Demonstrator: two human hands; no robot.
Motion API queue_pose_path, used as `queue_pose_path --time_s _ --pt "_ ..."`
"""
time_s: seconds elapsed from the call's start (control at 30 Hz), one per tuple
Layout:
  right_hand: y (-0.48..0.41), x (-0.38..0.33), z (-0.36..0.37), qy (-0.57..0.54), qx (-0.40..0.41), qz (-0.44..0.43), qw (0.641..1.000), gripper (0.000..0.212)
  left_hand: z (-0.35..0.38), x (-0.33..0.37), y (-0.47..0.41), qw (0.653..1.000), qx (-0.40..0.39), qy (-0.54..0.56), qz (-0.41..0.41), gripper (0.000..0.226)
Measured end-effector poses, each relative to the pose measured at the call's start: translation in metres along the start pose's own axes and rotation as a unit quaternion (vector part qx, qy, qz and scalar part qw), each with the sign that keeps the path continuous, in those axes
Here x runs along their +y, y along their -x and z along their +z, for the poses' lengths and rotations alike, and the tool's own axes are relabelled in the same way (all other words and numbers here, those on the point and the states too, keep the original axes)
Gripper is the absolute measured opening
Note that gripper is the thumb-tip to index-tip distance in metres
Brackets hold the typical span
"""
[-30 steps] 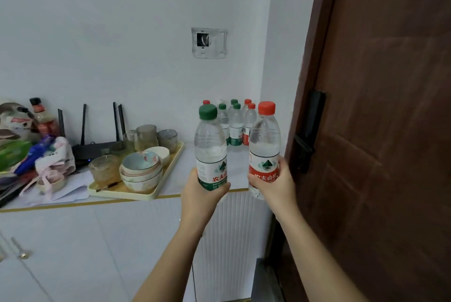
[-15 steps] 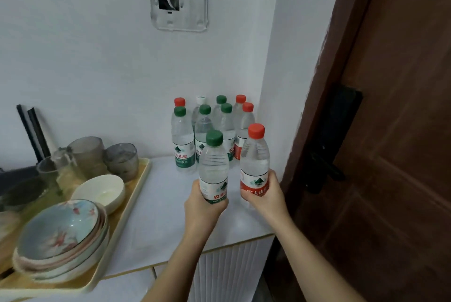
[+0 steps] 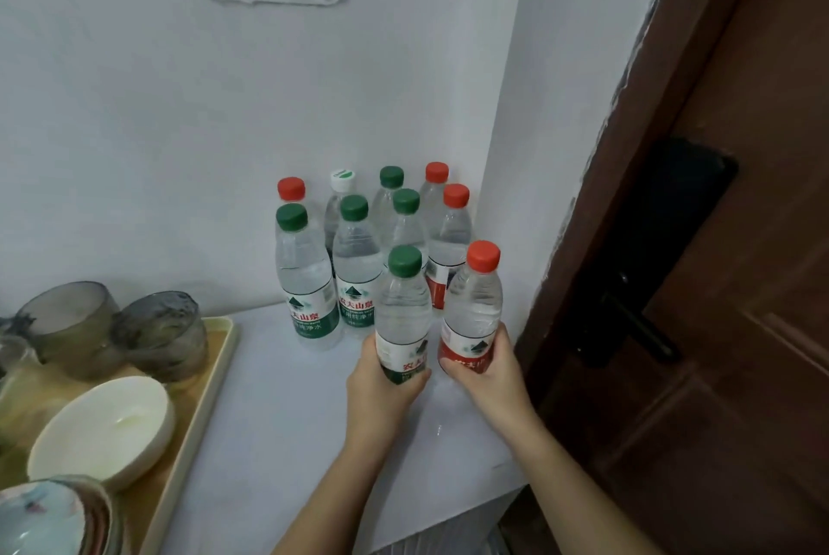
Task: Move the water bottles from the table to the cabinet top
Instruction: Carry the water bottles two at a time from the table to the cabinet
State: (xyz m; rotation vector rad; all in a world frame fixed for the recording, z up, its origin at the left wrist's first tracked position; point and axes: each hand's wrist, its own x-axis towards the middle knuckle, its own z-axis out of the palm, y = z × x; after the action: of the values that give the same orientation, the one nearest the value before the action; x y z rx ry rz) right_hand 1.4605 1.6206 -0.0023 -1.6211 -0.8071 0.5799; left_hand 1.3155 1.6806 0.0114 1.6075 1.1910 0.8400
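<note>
Green-capped bottle [image 3: 401, 317] upright, left hand [image 3: 381, 388] wrapped round its label | red-capped bottle [image 3: 473, 308] upright, right hand [image 3: 489, 370] wrapped likewise | both just before the standing cluster [image 3: 354, 258] — bases hidden, low at the cabinet top [image 3: 291, 420] — set-down looks straight down.

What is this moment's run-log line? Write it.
left hand grips green-capped clear plastic bottle | right hand grips red-capped clear plastic bottle | both upright at white cabinet top

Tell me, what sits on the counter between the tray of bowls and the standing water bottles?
Nothing: the head view shows the white cabinet top bare between the tray and the nearest standing green-capped bottle.
</note>
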Motion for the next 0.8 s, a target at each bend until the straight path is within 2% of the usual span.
queue_pose_path --time_s 0.1,0.27,0.53,0.8 --pt "-0.008 0.001 -0.003 0.004 -0.033 0.003 0.999 0.067 0.003 -0.001 -0.005 1.0 -0.012 -0.009 0.016 0.064" --pt "-0.023 -0.001 -0.008 0.017 -0.073 0.006 0.997 0.057 0.012 0.0 -0.014 1.0 -0.011 -0.019 0.017 0.074" --pt "-0.044 0.002 -0.01 0.006 -0.102 -0.013 0.995 0.056 0.031 0.013 -0.025 0.999 0.014 -0.019 0.024 0.062" --pt "-0.063 0.001 -0.012 -0.011 -0.154 -0.015 0.988 0.057 0.039 0.013 -0.035 0.999 0.03 -0.016 0.005 0.07"
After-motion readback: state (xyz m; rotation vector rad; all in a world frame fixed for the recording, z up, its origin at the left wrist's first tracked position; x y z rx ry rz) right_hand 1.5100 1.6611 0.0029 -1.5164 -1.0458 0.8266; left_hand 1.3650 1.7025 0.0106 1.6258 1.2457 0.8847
